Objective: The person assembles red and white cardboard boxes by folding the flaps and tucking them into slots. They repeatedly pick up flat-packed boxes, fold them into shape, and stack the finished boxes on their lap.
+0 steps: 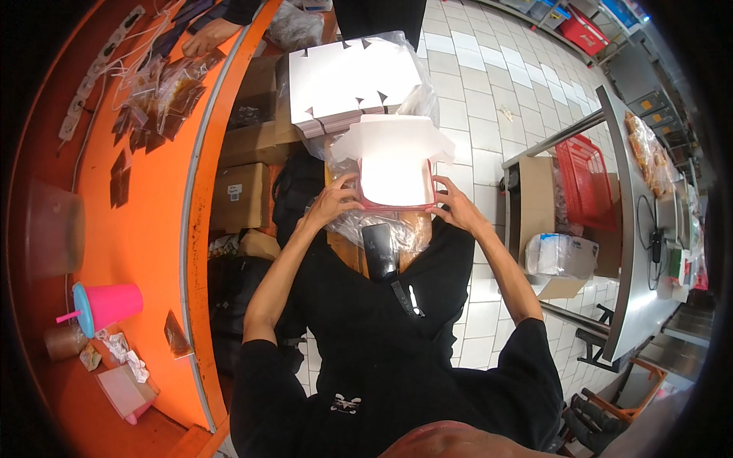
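Note:
A paper food box [395, 179], white inside with red outer sides, stands in front of me with its lid flap raised on the far side. My left hand [337, 201] grips its left side near the front corner, fingers bent around the wall. On the opposite side my right hand [460, 205] holds the front right corner the same way. Just beyond the box lies a thick stack of flat box blanks [353, 80], white face up, partly in clear plastic. A black phone [379, 250] rests nearer me, below the box.
An orange table [156, 252] runs along the left, with sauce packets [164, 103], a pink cup [113, 308] and another person's hand [211, 37] at its far end. At the right are a metal table [628, 252], a red crate [586, 182] and a cardboard box [534, 200].

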A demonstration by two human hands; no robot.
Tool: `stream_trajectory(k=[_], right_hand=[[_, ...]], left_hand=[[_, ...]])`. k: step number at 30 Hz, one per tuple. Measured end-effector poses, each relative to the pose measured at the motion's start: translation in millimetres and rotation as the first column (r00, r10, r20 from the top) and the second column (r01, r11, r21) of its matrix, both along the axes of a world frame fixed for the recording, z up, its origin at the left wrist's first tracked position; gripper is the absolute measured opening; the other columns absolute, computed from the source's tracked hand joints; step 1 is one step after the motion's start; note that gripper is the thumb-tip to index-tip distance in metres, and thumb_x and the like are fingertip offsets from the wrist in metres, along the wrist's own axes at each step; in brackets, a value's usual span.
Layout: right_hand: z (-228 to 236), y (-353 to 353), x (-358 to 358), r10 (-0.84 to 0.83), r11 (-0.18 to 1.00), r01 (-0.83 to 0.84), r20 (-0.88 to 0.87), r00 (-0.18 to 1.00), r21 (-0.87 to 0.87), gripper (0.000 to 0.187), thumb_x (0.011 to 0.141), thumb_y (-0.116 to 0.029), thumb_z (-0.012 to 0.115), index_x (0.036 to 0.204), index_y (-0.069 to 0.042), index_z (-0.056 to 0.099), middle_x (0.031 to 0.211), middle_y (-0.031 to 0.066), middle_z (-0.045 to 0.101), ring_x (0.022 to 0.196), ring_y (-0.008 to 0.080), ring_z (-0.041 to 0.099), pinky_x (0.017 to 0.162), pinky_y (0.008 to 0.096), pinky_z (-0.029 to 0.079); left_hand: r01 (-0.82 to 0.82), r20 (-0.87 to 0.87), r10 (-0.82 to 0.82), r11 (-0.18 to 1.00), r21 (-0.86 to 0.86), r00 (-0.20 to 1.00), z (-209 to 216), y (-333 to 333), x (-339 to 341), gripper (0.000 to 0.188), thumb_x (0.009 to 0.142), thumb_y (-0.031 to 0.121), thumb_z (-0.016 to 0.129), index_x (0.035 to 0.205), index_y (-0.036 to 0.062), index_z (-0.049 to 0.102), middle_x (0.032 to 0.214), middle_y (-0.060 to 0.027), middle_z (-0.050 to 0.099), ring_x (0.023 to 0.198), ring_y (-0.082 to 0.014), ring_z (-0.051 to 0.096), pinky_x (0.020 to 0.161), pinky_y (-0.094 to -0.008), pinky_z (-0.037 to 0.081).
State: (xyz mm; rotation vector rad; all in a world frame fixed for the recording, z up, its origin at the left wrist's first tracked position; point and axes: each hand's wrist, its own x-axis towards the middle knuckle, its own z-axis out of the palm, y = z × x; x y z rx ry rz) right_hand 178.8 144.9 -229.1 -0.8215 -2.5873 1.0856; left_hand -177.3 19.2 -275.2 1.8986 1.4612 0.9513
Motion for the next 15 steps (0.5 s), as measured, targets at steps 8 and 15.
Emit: stream_trajectory(k=[8, 15], right_hand=[[-13.9, 8.2, -3.6, 0.023, 1.0, -0.022, -0.073, 0.997, 0.01, 0.024, 0.081, -0.015, 0.083, 0.103, -0.007, 0.075, 0.143, 0.0194, 0.044, 0.136, 0.0394, 0.044, 0.112, 0.0469, 0.042], [-19.6, 10.5, -3.0, 0.056, 0.998, -0.057, -0.091, 0.994, -0.008, 0.024, 0.08, -0.013, 0.084, 0.1, -0.007, 0.074, 0.141, 0.0201, 0.042, 0.136, 0.0408, 0.043, 0.115, 0.0472, 0.037]], left_hand=[[-0.016, 0.08, 0.016, 1.0, 0.002, 0.997, -10.3, -1.1, 2.2, 0.025, 0.079, 0.027, 0.084, 0.089, 0.006, 0.076, 0.14, -0.0194, 0.057, 0.117, -0.0353, 0.064, 0.095, -0.0422, 0.052], [-0.048, 0.087, 0.053, 0.997, -0.063, 0.995, -11.8, -6.7, 5.1, 0.022, 0.081, 0.026, 0.084, 0.088, 0.0064, 0.076, 0.14, -0.0171, 0.058, 0.107, -0.0318, 0.067, 0.09, -0.041, 0.053]])
